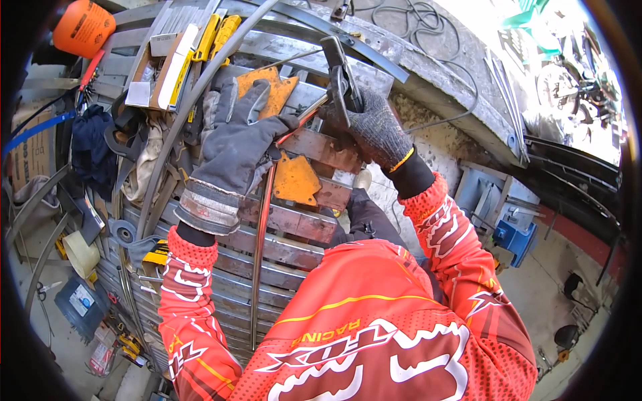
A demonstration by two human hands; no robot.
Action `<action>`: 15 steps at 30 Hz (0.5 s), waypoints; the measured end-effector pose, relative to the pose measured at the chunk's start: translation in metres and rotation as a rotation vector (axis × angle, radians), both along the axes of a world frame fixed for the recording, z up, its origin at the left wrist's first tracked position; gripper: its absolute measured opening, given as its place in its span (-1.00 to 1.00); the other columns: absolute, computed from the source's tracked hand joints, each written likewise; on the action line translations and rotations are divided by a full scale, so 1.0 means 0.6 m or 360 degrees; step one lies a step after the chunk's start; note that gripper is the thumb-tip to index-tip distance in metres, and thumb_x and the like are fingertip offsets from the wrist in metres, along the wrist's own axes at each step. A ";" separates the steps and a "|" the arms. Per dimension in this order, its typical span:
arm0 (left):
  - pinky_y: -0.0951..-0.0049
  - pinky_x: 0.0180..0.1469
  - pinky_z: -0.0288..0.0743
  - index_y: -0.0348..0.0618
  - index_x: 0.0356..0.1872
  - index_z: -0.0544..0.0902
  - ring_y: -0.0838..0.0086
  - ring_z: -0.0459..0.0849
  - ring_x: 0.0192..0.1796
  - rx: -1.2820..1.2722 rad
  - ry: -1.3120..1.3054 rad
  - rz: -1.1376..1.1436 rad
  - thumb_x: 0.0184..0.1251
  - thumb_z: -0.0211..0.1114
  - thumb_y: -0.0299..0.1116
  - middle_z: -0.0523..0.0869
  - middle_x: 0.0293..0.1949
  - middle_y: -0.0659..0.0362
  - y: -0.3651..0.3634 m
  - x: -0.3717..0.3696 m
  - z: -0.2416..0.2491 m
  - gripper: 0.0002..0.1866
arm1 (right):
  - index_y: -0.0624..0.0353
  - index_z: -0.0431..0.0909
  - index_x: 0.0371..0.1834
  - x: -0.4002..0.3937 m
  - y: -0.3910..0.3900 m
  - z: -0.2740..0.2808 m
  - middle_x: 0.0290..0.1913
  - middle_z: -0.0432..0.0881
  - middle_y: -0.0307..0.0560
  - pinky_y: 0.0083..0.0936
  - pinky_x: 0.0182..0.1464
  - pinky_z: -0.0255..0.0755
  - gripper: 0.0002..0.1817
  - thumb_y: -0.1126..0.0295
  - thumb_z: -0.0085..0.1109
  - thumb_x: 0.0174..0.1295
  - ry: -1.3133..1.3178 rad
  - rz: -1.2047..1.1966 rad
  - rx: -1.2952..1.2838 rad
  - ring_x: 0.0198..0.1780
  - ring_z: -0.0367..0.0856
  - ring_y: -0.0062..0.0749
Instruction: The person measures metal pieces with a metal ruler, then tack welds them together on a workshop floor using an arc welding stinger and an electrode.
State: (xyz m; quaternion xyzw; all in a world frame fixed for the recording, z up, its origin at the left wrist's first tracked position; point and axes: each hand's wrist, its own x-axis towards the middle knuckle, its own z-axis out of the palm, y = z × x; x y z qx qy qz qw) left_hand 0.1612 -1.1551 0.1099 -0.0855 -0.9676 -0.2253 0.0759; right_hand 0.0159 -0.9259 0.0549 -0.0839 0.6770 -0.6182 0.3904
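My left hand [231, 150], in a thick grey work glove, reaches over the slatted metal table. Its thumb and a finger close around a thin shiny metal bar [263, 227] with red along it, while the other fingers stick out. The bar runs down across the slats, with a slanted stretch up toward my right hand. My right hand [378, 130], in a dark knit glove, grips a black clamp-like tool [340, 77] with its jaw end pointing up. Two orange metal plates, one beyond my left fingers [273, 90] and one right of the bar [296, 179], lie on the slats.
An open cardboard box [162, 70] and yellow tools [217, 37] lie left of a long curved metal strip [194, 100]. An orange container [83, 30] stands at the upper left. A cable [461, 87] winds over the ground beyond the table. Blue equipment [515, 237] sits at right.
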 end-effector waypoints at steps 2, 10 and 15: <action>0.04 0.74 0.08 0.09 0.27 0.74 0.17 0.70 0.42 0.0231 -0.0222 0.0016 0.17 0.52 -0.48 0.88 -0.13 0.18 -0.005 0.007 -0.017 -0.44 | 0.23 0.69 -0.02 0.000 -0.002 0.003 -0.24 0.72 -0.28 -0.53 -0.30 0.65 -0.76 0.37 0.52 0.39 0.0032 0.0009 0.0032 -0.28 0.69 -0.63; 0.18 0.50 0.40 0.04 0.26 0.72 0.23 0.82 0.12 0.0212 -0.0195 0.0002 0.18 0.51 -0.52 0.88 -0.12 0.17 -0.007 0.008 -0.025 -0.45 | 0.25 0.72 0.11 0.001 -0.002 -0.002 -0.17 0.77 -0.29 -0.50 -0.16 0.63 -0.66 0.29 0.46 0.40 0.0102 0.0054 0.0041 -0.21 0.61 -0.67; 0.09 0.73 0.11 0.07 0.25 0.73 0.20 0.69 0.44 0.0447 -0.0433 0.0065 0.19 0.48 -0.51 0.87 -0.14 0.18 -0.009 0.013 -0.032 -0.46 | 0.24 0.73 0.14 0.003 -0.002 0.007 -0.13 0.80 -0.26 -0.53 -0.03 0.60 -0.66 0.33 0.44 0.38 0.0157 0.0053 0.0064 -0.14 0.60 -0.68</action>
